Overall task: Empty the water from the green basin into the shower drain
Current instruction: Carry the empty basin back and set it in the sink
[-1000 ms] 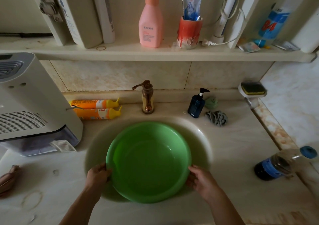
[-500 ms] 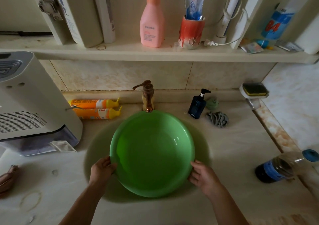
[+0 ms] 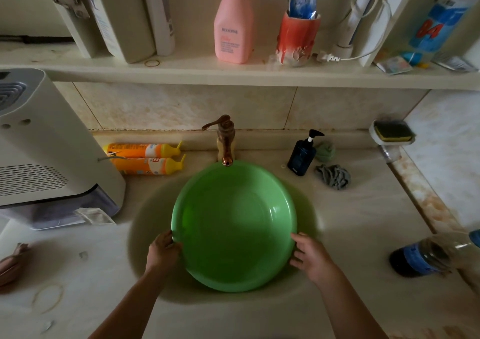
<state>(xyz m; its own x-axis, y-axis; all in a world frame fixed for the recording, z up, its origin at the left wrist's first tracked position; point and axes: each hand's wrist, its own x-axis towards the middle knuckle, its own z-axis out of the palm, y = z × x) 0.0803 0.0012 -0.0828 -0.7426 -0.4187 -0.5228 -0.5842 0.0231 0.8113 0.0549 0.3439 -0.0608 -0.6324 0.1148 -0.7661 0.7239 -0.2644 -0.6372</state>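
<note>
A round green basin (image 3: 233,224) with clear water in it sits over the sink bowl (image 3: 145,224) of a pale counter, its far rim just under the bronze tap (image 3: 225,141). My left hand (image 3: 163,250) grips the basin's near-left rim. My right hand (image 3: 310,257) holds the near-right rim with fingers spread against the outside. No shower drain is in view.
A white appliance (image 3: 49,157) stands on the left. Two orange tubes (image 3: 145,158) lie behind the sink. A dark pump bottle (image 3: 302,157) and a grey cloth (image 3: 333,176) are at the back right. A bottle (image 3: 428,257) lies at the right edge. A shelf (image 3: 233,75) hangs overhead.
The basin has moved away from me towards the tap, with both hands following on its near rim.
</note>
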